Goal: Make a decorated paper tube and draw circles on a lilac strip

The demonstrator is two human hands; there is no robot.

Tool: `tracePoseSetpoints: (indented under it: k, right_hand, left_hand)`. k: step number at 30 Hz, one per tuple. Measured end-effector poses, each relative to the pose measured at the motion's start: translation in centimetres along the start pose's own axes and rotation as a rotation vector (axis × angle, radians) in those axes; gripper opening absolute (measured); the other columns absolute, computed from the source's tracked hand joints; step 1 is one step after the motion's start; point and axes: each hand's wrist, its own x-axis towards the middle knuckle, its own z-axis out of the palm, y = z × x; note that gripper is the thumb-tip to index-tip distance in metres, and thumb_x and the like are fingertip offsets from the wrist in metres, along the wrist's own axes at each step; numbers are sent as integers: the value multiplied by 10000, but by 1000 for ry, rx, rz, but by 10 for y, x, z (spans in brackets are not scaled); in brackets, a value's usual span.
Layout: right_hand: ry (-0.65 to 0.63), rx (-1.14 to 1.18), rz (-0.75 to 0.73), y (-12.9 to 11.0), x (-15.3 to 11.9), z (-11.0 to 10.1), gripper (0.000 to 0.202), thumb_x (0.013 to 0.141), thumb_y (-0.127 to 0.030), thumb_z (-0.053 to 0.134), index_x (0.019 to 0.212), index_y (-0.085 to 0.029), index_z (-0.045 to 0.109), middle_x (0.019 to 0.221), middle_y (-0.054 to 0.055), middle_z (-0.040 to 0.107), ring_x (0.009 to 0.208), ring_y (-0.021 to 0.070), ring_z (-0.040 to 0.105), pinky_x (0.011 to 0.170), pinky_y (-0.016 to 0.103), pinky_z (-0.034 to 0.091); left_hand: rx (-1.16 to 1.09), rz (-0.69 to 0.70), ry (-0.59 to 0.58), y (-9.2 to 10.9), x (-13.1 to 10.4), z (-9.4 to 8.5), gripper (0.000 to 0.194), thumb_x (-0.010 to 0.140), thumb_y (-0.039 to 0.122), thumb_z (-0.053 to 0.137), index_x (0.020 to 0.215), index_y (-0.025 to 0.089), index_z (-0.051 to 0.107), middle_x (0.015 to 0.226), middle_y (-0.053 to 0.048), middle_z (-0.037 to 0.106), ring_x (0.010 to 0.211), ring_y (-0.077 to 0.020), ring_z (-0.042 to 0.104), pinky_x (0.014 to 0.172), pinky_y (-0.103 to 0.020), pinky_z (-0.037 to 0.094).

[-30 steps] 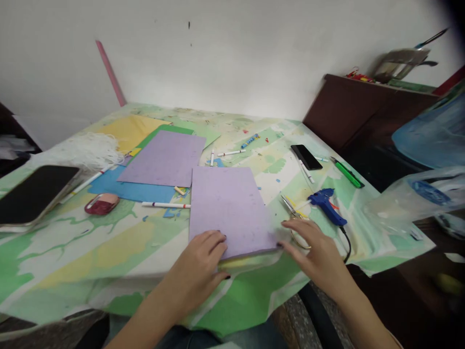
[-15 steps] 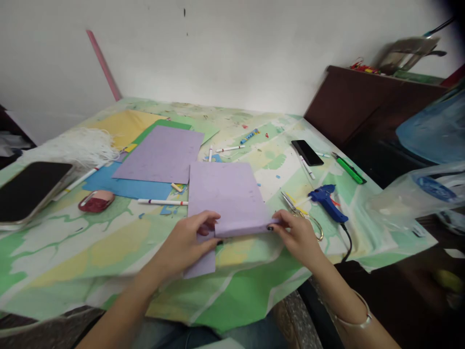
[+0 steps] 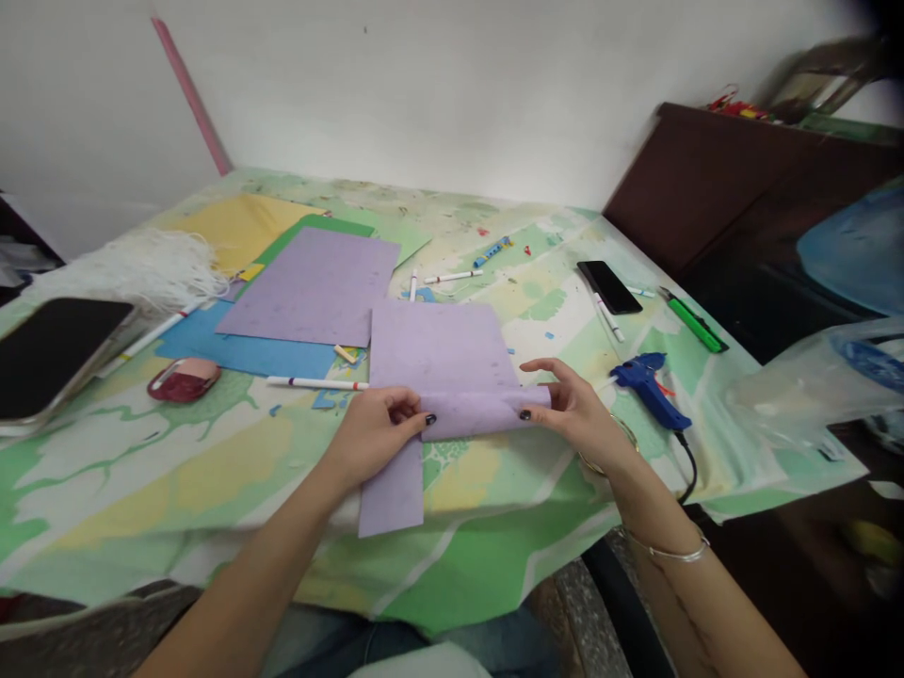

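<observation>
A purple sheet (image 3: 442, 344) lies in front of me, its near part rolled up into a tube, with an uncurled strip reaching toward me at the left. My left hand (image 3: 378, 428) pinches the tube's left end, thumb on the near side. At the tube's right end, my right hand (image 3: 565, 410) has its thumb against the near face and some fingers behind, the index finger lifted away. Scissors (image 3: 624, 435) lie partly hidden behind my right hand. Left of the sheet is a white marker (image 3: 314, 383).
A second purple sheet (image 3: 317, 287) rests on blue (image 3: 240, 350), green and yellow sheets. To the right are a blue glue gun (image 3: 651, 391), a green cutter (image 3: 696, 322) and a black phone (image 3: 608, 287). An earbud case (image 3: 185, 379) and a larger phone (image 3: 60, 348) lie left.
The near edge has been turned over further into a fuller roll. Both hands have moved slightly away from me with it, and the right index finger has lifted.
</observation>
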Motion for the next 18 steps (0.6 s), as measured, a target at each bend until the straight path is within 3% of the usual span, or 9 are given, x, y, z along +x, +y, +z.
tracePoseSetpoints:
  k: [4, 10, 18]
  right_hand:
    - [14, 4, 15, 1, -4, 2, 558, 688, -285, 714, 1179, -240, 454, 622, -61, 513, 539, 121, 461, 497, 225, 346]
    - [247, -383, -26, 7, 2, 12, 388, 730, -329, 675, 1072, -214, 531, 536, -78, 451, 527, 129, 435, 523, 240, 319]
    - [173, -524, 18, 2, -2, 12, 258, 727, -272, 659, 965, -214, 580, 611, -43, 534, 585, 144, 497, 573, 250, 346]
  left_hand:
    - [18, 2, -5, -1, 3, 0, 179, 742, 313, 591, 642, 166, 578, 624, 6, 596, 592, -130, 511, 552, -236, 365]
    - [29, -20, 28, 0, 3, 0, 148, 737, 297, 592, 663, 168, 584, 615, 12, 590, 590, -132, 517, 550, -239, 357]
    - [142, -49, 34, 4, 6, 3, 139, 732, 302, 602, 677, 175, 593, 630, 8, 605, 571, -136, 512, 546, -251, 356]
